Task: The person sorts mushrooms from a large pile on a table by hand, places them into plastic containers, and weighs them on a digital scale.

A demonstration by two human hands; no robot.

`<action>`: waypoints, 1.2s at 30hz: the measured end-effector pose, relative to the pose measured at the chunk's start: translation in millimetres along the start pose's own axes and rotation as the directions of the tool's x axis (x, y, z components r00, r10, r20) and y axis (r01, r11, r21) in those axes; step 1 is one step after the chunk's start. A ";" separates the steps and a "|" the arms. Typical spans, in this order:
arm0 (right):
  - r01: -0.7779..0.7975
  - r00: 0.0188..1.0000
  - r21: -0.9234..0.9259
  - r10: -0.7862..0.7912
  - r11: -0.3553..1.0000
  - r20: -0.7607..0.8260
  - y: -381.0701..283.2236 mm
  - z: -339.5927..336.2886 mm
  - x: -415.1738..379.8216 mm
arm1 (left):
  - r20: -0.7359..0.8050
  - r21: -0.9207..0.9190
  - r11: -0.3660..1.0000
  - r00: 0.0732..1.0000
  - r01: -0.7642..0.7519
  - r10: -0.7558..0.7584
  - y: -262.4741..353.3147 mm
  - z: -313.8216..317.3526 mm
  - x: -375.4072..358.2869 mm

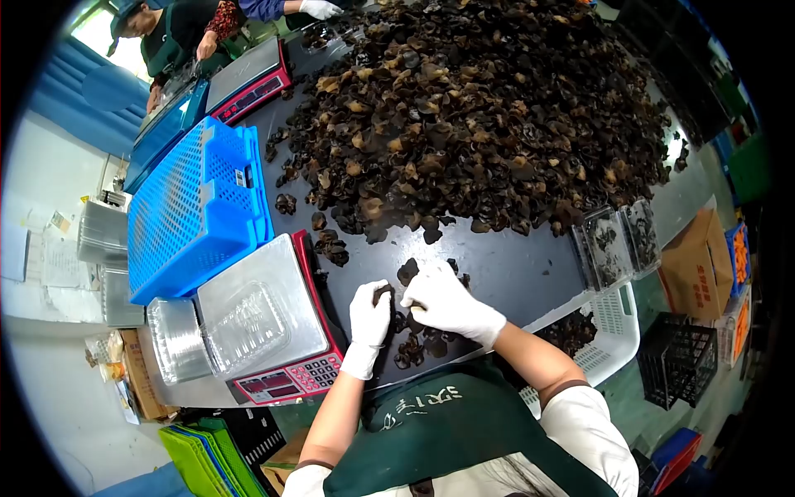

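My left hand [370, 319], in a white glove, is closed with a dark wood ear mushroom [382, 291] between thumb and fingers. Close beside it, my gloved right hand [451, 303] is curled in a pinch; whatever its fingertips hold is hidden. A loose wood ear [407, 272] shows at the far side of the right hand. Below and between both hands, several wood ears [409, 351] lie on the dark table. A large heap of wood ear mushrooms [464, 116] covers the table beyond them.
To the left stand a red-edged scale [310, 290] bearing a clear plastic box [247, 319], stacked clear boxes [176, 340] and a blue crate [195, 207]. Clear containers [617, 244] and a white basket [617, 335] are at right. A co-worker [178, 41] works beyond another scale [248, 79].
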State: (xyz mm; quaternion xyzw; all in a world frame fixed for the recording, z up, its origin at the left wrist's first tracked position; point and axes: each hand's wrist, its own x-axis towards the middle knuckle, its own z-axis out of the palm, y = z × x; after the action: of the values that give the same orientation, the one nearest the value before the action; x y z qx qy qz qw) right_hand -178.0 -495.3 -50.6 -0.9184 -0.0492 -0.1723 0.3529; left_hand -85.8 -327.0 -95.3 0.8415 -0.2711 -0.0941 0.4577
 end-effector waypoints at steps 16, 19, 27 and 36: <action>-0.578 0.812 0.261 0.511 0.773 0.281 24.9 -113.0 -65.3 | 0.183 0.000 0.956 0.940 -0.294 0.289 48.0 12.6 23.9; -0.450 0.890 0.266 0.453 0.853 0.051 35.9 -72.8 -51.7 | 0.268 0.290 0.856 0.895 -0.427 0.356 28.3 20.2 40.7; -0.125 0.954 -0.049 0.134 0.991 0.269 23.3 -13.2 -61.3 | 0.568 0.222 0.837 0.764 -0.501 0.306 23.0 3.3 0.5; 0.060 0.925 -0.164 0.006 0.985 0.379 -2.2 -16.5 -76.3 | 0.563 0.220 0.816 0.753 -0.535 0.342 8.3 -8.7 -64.4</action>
State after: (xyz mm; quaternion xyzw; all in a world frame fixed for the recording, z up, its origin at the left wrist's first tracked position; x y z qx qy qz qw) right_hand -254.5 -502.3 -64.6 -0.9606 -0.1138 -0.0004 0.2536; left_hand -139.1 -289.4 -89.3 0.7684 -0.5855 -0.1435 0.2149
